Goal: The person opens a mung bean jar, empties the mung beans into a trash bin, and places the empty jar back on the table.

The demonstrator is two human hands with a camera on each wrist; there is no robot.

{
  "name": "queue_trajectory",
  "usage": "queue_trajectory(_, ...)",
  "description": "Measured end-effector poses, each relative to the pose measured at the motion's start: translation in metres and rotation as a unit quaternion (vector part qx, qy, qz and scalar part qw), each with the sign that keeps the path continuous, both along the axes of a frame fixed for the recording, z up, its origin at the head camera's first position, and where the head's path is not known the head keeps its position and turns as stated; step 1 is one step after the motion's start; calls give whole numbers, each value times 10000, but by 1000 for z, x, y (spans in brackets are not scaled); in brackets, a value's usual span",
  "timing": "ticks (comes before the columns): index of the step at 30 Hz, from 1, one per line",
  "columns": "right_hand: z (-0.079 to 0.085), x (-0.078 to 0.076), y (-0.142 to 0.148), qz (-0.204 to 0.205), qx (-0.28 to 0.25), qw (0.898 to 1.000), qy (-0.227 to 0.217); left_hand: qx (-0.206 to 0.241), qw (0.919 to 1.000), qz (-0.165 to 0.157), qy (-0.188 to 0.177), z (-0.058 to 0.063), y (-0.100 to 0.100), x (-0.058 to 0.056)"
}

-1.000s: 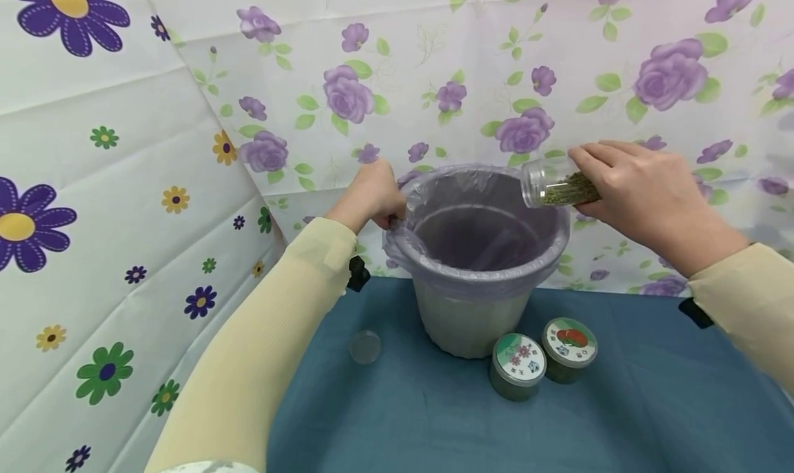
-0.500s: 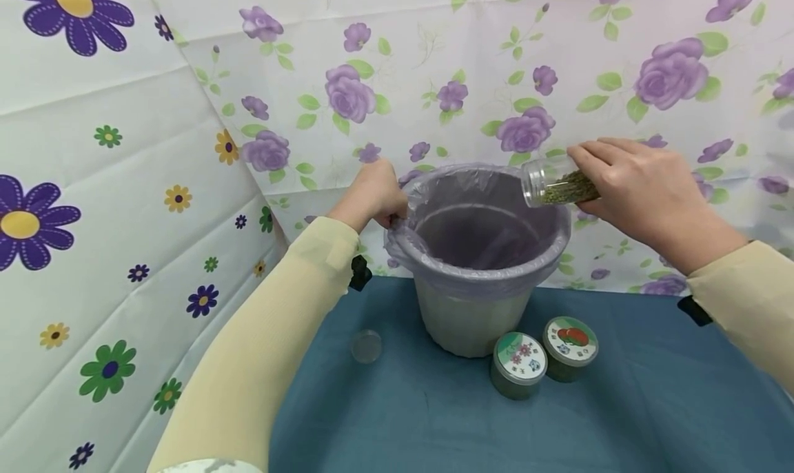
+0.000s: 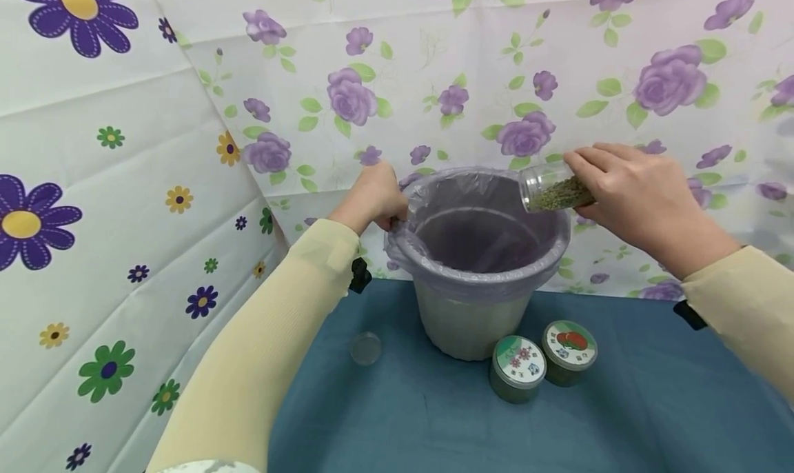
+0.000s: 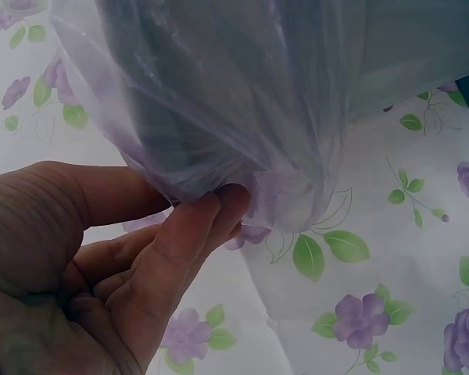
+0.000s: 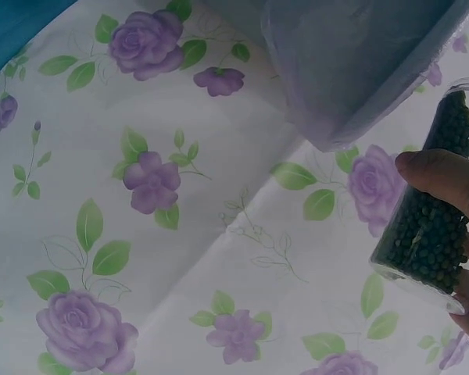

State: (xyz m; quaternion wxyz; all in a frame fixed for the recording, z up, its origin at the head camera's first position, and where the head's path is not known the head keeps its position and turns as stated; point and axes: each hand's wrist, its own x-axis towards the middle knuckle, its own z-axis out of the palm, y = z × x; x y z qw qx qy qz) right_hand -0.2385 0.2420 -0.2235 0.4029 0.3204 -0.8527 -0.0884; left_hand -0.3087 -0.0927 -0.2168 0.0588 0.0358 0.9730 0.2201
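A purple plastic bag (image 3: 486,280) lines a pale bucket (image 3: 471,325), folded out over its rim. My left hand (image 3: 380,196) is at the rim's left side; in the left wrist view its thumb and fingers pinch the bag's (image 4: 211,101) bulging edge. On the opposite side my right hand (image 3: 639,197) grips a clear jar (image 3: 535,176) lying nearly sideways, its uncapped mouth over the bucket's right rim and dipping slightly. Small green beans (image 5: 426,226), which look like mung beans, fill part of the jar and reach close to its mouth.
Two lidded tubs stand in front of the bucket, one with a flower label (image 3: 520,360) and one with a red-fruit label (image 3: 569,344). A clear round lid (image 3: 366,349) lies at left on the blue cloth (image 3: 434,425). Flowered sheeting (image 3: 428,59) hangs close behind.
The jar in my right hand has tipped a little further mouth-down, and the beans have slid nearer its opening. My left hand stays on the bag.
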Motion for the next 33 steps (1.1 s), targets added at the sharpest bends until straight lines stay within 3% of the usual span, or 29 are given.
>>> queue_trajectory(11, 1, -8, -6, 102, -20, 9999, 5, 15, 10000, 57, 74, 3, -3, -1)
queue_trajectory(33, 0, -4, -3, 47, -8, 10000, -20, -25, 10000, -4, 35, -1, 2, 1)
